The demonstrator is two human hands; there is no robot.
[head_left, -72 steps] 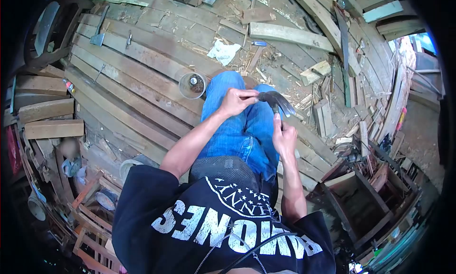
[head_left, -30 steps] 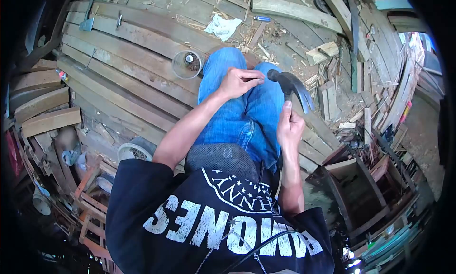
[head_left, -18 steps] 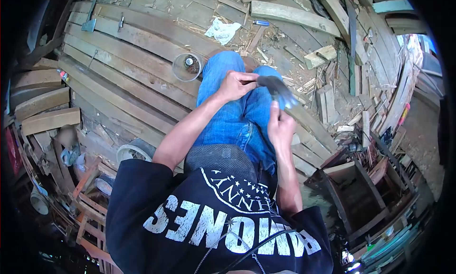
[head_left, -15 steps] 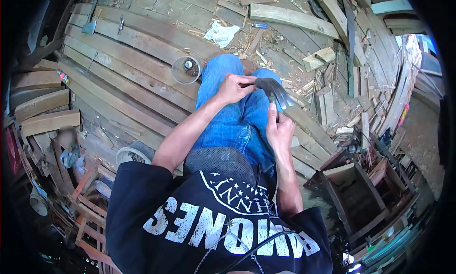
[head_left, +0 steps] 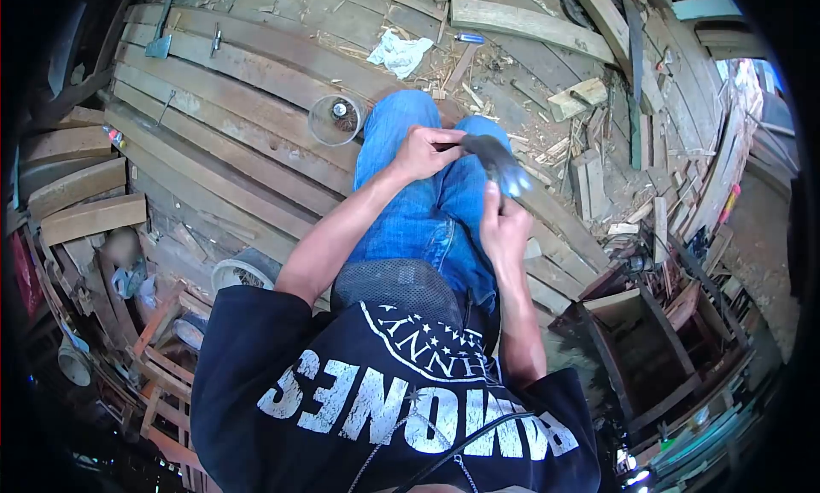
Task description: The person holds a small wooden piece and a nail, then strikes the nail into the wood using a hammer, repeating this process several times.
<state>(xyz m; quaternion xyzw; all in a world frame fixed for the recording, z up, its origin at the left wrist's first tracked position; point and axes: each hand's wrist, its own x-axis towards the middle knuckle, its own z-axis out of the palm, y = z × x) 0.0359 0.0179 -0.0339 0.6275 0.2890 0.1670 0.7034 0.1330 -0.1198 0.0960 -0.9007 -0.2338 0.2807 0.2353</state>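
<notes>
A dark claw hammer [head_left: 489, 151] is held up over my knees, its claw end pale and smeared by motion. My right hand [head_left: 506, 232] is closed, thumb raised, around the handle below the head, and most of that handle is hidden. With its fingers pinched together, my left hand [head_left: 424, 154] grips the other end of the hammer head. Whether anything small sits between those fingertips cannot be made out. Beneath both hands are my blue jeans [head_left: 397, 211].
A clear tub [head_left: 323, 130] with dark small contents stands by my left knee on long planks [head_left: 231, 108]. Ahead lie a white cloth [head_left: 400, 54], a blue lighter [head_left: 469, 38] and wood scraps. A flat-bladed tool [head_left: 159, 46] rests far left; a wooden frame box [head_left: 636, 348] stands right.
The hammer head has tilted slightly, and its claw is now more blurred. Both hands keep nearly the same place and hold.
</notes>
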